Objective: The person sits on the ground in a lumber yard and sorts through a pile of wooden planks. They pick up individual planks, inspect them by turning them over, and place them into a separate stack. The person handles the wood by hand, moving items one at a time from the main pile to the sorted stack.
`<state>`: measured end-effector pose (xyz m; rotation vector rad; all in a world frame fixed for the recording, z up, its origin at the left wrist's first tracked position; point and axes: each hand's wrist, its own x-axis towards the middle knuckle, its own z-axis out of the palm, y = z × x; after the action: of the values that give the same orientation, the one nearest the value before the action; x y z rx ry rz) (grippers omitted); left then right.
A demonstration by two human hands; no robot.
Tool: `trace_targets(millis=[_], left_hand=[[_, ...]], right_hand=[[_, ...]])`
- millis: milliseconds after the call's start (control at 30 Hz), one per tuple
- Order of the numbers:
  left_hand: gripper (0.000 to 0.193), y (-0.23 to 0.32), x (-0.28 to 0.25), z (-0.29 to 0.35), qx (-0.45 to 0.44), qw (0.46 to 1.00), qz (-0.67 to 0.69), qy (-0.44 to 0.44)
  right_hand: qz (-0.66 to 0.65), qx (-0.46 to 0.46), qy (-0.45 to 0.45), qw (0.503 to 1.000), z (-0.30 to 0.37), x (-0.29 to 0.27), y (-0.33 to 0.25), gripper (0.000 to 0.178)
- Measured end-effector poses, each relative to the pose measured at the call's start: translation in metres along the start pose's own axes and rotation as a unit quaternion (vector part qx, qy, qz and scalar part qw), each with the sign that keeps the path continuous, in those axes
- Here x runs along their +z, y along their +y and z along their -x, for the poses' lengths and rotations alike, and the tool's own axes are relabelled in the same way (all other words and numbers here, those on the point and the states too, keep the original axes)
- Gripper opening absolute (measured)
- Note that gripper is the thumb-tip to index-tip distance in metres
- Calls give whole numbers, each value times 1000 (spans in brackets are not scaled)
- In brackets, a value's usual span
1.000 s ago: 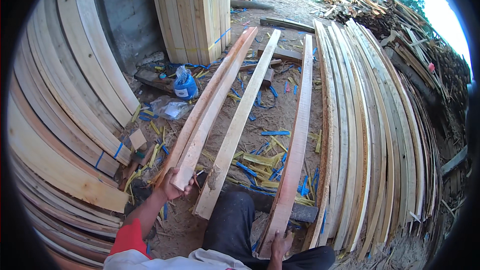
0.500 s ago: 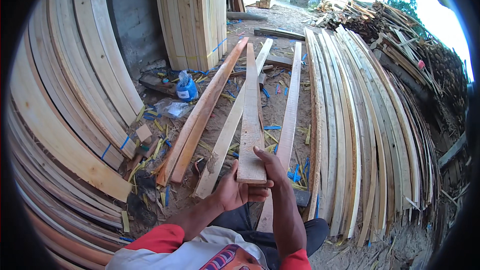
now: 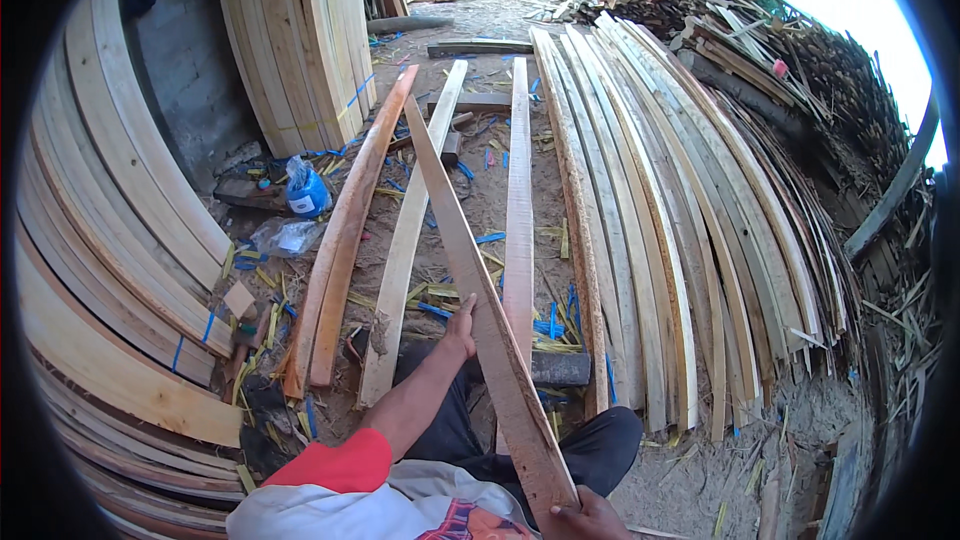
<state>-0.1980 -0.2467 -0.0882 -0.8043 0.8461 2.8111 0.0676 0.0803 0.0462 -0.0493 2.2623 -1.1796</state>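
We judge the step in hand to be the handling of one long plank point(image 3: 470, 260), held aslant above the ground point(image 3: 690, 475); the left hand point(image 3: 459, 332) is clamped on its left edge around mid-length, fingers hidden beneath, while the right hand point(image 3: 590, 518) grips the near end, thumb on the upper face; from here the next move, as we read it, calls for both grips to be firm and level, since so long a piece could swing or twist; whether its far end touches anything below, we cannot tell. The plank crosses in our view over a pale plank point(image 3: 412, 225) and a pinkish plank point(image 3: 519, 190); both lie lengthwise, spanning the near edge of a dark block point(image 3: 560, 369); left of them run reddish boards point(image 3: 350, 230), smooth-faced and slightly bowed by the lens. The held wood looks brownish and rough-sawn, straight and narrow, with a darker, ragged right edge; to the right, a row of boards point(image 3: 640, 220) shows coarse, barky sides; flat yellow and blue strips point(image 3: 437, 292) litter the sandy ground, thin and crinkled.
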Motion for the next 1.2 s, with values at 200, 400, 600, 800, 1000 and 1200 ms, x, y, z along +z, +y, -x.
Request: trace_targets(millis=[200, 400, 600, 800, 1000, 1200], left_hand=[[49, -46, -21, 4, -9, 997, -42, 62], [53, -58, 0, 77, -33, 992, -86, 86], [51, -101, 29, 127, -16, 997, -70, 19], [44, -83, 64, 53, 60, 975, -215, 11], [37, -84, 92, 19, 63, 971, -230, 22], [34, -65, 113, -24, 58, 943, -326, 40]], right_hand=[[163, 59, 80, 982, 39, 19, 29, 48], [194, 80, 106, 972, 84, 14, 35, 38], [175, 169, 104, 964, 137, 28, 106, 39], [22, 112, 176, 978, 76, 71, 112, 63], [-115, -91, 203, 968, 34, 79, 98, 73], [-45, 173, 76, 981, -7, 30, 13, 69]])
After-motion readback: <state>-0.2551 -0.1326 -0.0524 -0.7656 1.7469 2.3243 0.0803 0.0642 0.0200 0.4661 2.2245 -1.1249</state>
